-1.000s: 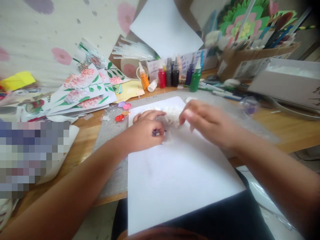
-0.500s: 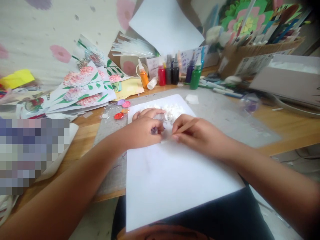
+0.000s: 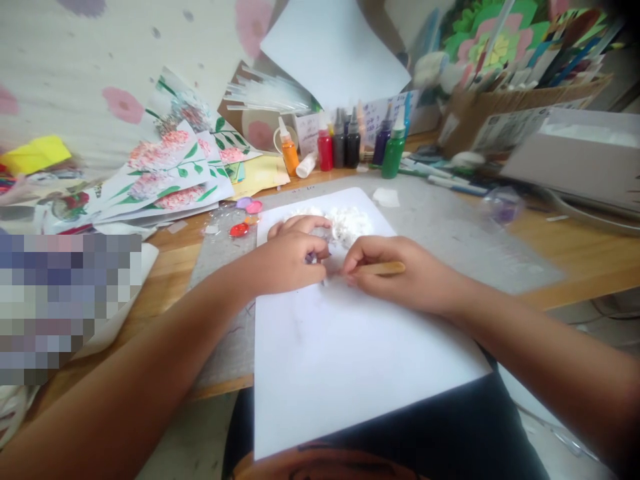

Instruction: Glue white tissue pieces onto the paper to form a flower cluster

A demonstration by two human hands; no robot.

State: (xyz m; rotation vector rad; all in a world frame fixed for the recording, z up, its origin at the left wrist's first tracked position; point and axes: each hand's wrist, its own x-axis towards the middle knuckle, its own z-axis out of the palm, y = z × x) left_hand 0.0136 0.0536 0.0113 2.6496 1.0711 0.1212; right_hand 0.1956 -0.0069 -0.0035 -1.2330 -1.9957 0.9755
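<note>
A smooth white sheet of paper lies flat on a speckled grey mat that covers part of the wooden table, its near edge hanging over toward the person's lap. Near the sheet's far end sits a lumpy, crumbly patch of white material, rough against the plain paper around it. The left hand rests on the sheet just beside that patch, fingers curled in and pinched on something small and purplish that is too tiny to make out. The right hand is closed around a thin wooden stick, which lies almost level, its tip aimed at the left fingertips. Just left of the sheet, small round dabs of red, pink and lilac colour sit on a clear plastic piece. Behind, a row of narrow squeeze bottles with pointed nozzles stands upright, holding orange, red, dark, purple and green liquid. To the left fans out a pile of painted flower cards with pink blooms and green leaves. At the back right, a cardboard box holds bright paper flowers and a bundle of long sticks.
</note>
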